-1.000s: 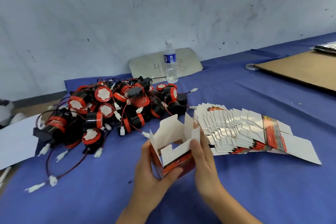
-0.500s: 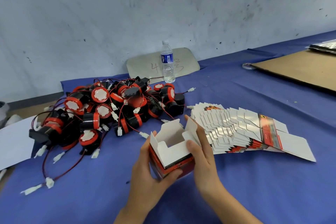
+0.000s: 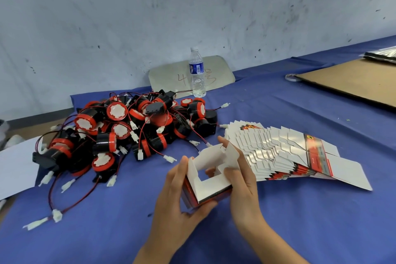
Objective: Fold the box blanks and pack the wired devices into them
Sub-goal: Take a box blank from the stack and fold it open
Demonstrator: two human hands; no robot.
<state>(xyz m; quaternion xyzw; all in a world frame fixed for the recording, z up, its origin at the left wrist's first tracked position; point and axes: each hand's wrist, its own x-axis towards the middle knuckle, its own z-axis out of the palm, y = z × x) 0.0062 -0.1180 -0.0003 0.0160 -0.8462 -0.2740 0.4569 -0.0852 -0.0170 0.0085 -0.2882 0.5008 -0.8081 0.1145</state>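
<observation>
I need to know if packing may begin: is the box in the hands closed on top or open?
Open on top: the box's white flaps stand up, the hollow shows, and both hands grip its sides.

The box is held between both hands, devices piled behind-left, blanks fanned right, bottle behind.

My one view sits on my head, tilted forward and down across the blue table toward the wall — close over my hands, wide enough to bow the far edge, perhaps — no second view overlaps it.
</observation>
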